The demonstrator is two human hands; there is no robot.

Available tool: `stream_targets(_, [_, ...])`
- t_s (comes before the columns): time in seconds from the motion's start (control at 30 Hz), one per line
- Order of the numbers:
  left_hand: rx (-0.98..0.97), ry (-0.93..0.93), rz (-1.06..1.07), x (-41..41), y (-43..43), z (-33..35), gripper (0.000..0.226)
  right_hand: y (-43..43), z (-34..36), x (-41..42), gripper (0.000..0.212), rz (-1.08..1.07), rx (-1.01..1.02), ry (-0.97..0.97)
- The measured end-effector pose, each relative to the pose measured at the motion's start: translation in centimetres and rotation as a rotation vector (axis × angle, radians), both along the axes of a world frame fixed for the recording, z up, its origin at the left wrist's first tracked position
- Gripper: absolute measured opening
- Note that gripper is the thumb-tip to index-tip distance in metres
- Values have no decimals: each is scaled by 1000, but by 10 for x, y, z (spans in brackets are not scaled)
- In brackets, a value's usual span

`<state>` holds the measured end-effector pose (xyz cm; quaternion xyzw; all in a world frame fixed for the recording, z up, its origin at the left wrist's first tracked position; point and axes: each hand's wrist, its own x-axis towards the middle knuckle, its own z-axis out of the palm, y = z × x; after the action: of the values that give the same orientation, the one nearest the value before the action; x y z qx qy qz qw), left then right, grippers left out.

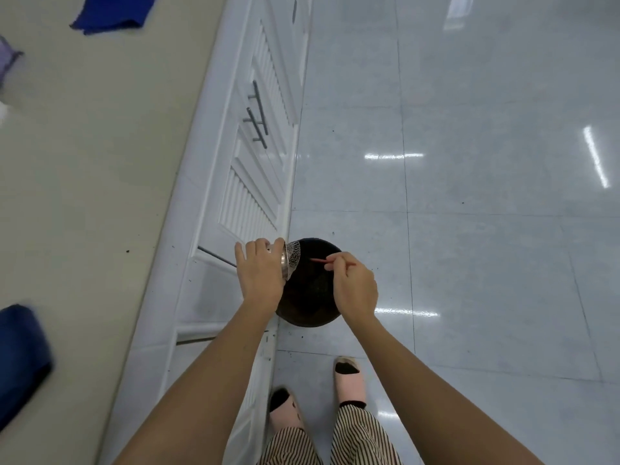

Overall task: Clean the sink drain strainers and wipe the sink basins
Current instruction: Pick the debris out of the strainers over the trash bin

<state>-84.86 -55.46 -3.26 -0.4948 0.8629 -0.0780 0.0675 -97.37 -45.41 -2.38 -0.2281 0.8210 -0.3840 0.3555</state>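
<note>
Left hand (260,273) grips strainer (291,260) tilted over black bin (307,307); right hand (355,286) pinches red stick (322,261) beside mesh

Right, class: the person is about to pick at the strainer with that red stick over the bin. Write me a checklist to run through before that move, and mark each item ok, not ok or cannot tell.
1. The left hand grips the strainer firmly: ok.
2. The strainer's mesh faces the black bin, tilted over its edge: ok.
3. The right hand pinches the red stick: ok.
4. The stick's tip points toward the mesh: ok.
5. The tip is touching the mesh: not ok, a gap shows.
6. There is debris left in the mesh: cannot tell, too small.
</note>
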Motion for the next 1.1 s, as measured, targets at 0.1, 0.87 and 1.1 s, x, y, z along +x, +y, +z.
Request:
stream_targets(0.1, [68, 72, 54, 3, 1, 18, 60, -3, 15, -7, 32, 55, 76, -12])
stream_targets(0.87, [88, 1449, 405, 298, 74, 294, 80, -98, 318, 265, 6, 1075, -467, 75])
stream_targets(1.1, [50, 1369, 854, 442, 180, 273, 58, -39, 289, 410, 8, 1443, -420, 206])
